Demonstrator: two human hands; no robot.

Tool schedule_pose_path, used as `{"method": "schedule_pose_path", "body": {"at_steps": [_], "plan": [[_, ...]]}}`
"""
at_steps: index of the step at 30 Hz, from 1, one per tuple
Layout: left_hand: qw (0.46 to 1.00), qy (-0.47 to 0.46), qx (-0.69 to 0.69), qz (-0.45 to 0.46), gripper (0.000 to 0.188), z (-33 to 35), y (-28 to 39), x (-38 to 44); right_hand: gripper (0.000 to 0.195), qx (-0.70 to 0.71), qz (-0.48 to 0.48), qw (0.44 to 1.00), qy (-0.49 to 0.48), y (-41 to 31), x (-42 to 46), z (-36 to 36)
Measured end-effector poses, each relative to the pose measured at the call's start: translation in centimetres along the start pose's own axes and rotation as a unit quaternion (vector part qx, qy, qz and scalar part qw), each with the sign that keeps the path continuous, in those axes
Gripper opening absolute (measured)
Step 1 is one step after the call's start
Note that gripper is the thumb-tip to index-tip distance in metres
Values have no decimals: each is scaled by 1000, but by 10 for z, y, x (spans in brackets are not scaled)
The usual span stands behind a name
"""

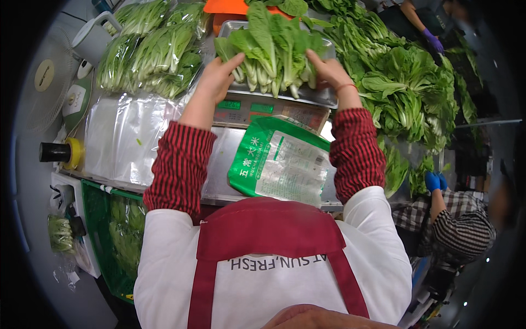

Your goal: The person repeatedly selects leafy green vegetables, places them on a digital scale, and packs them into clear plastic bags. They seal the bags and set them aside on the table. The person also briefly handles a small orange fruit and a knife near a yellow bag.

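A loose bunch of leafy green lettuce [269, 53] lies in a shallow metal tray [328, 96], its pale stem ends pointing toward me. My left hand [222, 78] grips the bunch at its left side, thumb on top and the other fingers partly hidden. From the right side my right hand [331, 74] holds it too, slightly blurred, with some fingertips out of sight. Under the tray is a digital scale [238, 117] with lit green displays. In front of the scale a green and silver plastic rice bag [283, 160] lies flat, bearing writing.
Bagged greens [152, 53] are stacked at left, behind clear plastic bags [119, 135]. A big heap of loose greens [407, 90] covers the right side. A yellow tape roll [74, 153], a green crate [92, 222] and a fan [45, 78] are at left. Co-workers' gloved hands [434, 181] are at right.
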State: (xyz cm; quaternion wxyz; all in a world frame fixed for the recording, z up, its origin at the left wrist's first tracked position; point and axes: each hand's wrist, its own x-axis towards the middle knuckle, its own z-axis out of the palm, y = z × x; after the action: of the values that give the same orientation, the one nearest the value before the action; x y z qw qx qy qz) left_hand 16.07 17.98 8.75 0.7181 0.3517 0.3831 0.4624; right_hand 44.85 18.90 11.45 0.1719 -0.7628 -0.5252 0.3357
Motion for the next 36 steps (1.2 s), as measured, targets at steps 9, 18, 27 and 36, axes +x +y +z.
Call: {"method": "schedule_pose_path", "body": {"at_steps": [9, 18, 27, 36], "plan": [[986, -109, -37, 123, 43, 48, -19, -25, 46, 197, -253, 947, 30, -40, -81, 40], [981, -167, 98, 35, 69, 1, -134, -148, 52, -42, -401, 915, 26, 112, -199, 133], [825, -201, 477, 226, 70, 5, -108, -142, 46, -149, -325, 934, 19, 62, -211, 131], [625, -175, 650, 395, 52, 32, -120, -147, 39, 44, -349, 936, 6, 58, -189, 139]]}}
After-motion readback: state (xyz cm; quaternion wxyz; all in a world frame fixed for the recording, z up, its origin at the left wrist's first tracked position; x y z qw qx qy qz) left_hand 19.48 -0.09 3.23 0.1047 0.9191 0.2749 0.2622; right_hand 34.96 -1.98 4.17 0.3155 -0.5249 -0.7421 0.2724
